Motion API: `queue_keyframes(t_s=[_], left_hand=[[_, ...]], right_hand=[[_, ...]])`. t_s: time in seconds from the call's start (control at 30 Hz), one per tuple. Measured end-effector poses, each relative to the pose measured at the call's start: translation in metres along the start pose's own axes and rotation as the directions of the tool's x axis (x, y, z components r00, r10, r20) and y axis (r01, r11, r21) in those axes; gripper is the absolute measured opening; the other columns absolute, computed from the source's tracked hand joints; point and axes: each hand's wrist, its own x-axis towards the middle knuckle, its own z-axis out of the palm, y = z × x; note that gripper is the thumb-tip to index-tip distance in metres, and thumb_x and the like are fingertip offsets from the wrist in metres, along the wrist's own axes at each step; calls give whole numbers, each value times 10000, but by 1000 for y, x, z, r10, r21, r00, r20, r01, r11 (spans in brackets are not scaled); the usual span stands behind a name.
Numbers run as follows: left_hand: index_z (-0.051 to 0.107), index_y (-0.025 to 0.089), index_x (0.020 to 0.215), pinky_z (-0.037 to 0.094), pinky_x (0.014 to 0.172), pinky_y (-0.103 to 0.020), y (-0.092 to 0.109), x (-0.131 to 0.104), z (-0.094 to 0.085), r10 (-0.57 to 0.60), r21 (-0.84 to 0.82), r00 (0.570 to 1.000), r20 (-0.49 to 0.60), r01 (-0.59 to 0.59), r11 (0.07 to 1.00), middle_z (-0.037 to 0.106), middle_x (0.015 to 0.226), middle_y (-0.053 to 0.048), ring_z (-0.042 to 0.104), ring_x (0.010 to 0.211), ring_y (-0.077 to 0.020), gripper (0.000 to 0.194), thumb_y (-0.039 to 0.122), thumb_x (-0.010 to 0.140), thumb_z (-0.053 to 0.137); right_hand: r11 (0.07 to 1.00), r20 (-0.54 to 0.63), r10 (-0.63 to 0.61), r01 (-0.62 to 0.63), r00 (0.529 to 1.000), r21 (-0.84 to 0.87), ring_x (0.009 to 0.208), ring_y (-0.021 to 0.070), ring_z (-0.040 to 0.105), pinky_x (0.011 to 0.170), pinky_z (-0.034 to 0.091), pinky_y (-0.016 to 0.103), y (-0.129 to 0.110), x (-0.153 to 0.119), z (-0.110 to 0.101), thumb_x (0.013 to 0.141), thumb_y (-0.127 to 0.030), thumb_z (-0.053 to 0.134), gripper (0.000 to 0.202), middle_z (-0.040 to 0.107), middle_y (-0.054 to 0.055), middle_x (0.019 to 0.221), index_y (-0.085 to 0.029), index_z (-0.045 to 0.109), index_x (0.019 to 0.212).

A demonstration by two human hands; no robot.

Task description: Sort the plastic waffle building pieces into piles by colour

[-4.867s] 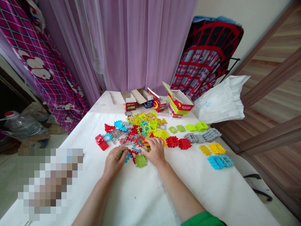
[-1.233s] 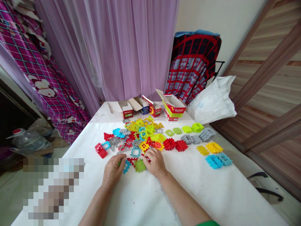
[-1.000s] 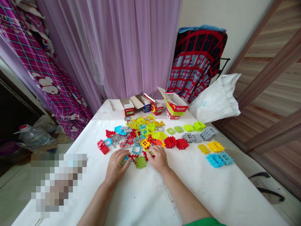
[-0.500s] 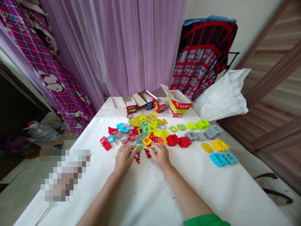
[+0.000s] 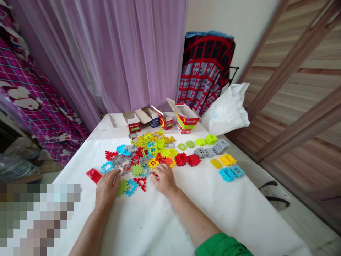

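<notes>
on the white worktop (image 5: pixel 149 217), the left hand (image 5: pixel 106 190) curled loosely beside a green square (image 5: pixel 123 187), the right hand (image 5: pixel 164 179) bent its fingers over a red piece (image 5: pixel 157 175), grips unclear, near a mixed plastic pile (image 5: pixel 145 149).

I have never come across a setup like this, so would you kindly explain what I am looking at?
There is no machine here: a person works with two bare hands, seen by one camera worn on the head, looking forward and down. On the white table lies a mixed pile of toothed plastic pieces. To its right are smaller groups: red, grey, green, yellow and blue. Open boxes stand at the back. The left hand is beside a green piece; its grip is hidden. Some red shows at the fingertips of the right hand, but whether it is held is unclear.
</notes>
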Motion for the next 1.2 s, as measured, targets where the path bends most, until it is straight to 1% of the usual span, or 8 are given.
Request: queue_keyframes(t_s=[0.07,0.23,0.33,0.47,0.73,0.8,0.97,1.2], left_hand=[[722,232,951,543,832,-337,1,1,2,16,-3,999,49,-16,1000,760,970,-54,699,899,-229,343,403,883,434],[733,224,955,546,838,-340,2,4,3,32,-17,995,99,-30,999,760,971,-64,700,907,-238,402,445,878,406],[733,205,957,547,843,-347,2,4,2,32,-35,993,113,-28,999,760,972,-78,702,909,-246,431,458,878,393],[731,201,953,548,846,-355,2,4,2,20,-50,994,112,-15,999,761,978,-80,703,914,-249,434,461,871,394],[724,230,931,543,844,-343,3,4,2,22,-69,995,95,-15,997,762,955,-59,699,897,-233,370,444,869,429],[722,232,927,542,846,-349,4,3,2,20,-76,996,92,-13,997,761,957,-58,698,900,-232,355,431,876,432],[716,235,932,539,859,-352,5,1,1,19,-87,995,97,-10,996,758,957,-56,696,905,-224,327,404,887,440],[714,228,926,536,861,-351,7,1,0,16,-84,996,87,-8,996,755,956,-56,693,904,-226,325,384,887,432]], right_hand=[[1000,59,-15,15,998,-11,960,190,561,884,393,336,-8,8,3,844,-225,615,80,700,25,970,-219,676,896],[993,191,-103,111,976,-31,1230,221,426,996,349,387,-30,36,11,835,-342,639,355,579,27,1322,-257,608,1178],[991,263,-105,123,959,-52,1257,233,391,994,347,404,-40,47,17,833,-370,640,354,589,28,1285,-269,597,1170],[993,313,-52,81,948,-81,1175,226,444,950,366,395,-43,49,22,847,-398,650,305,641,23,1164,-263,602,1116],[996,195,-80,85,977,-19,1147,227,490,944,377,384,-35,38,29,814,-501,698,493,654,30,1192,-269,561,1227],[998,145,-65,66,987,-1,1151,227,500,963,379,383,-28,38,27,829,-472,688,503,641,39,1240,-270,553,1270],[994,63,98,-96,993,-48,1169,259,511,978,397,415,1,42,13,827,-356,696,488,631,72,1280,-260,578,1291],[989,55,123,-118,991,-94,1246,261,477,1042,356,425,34,41,-5,795,-300,689,496,579,85,1359,-220,601,1277]])
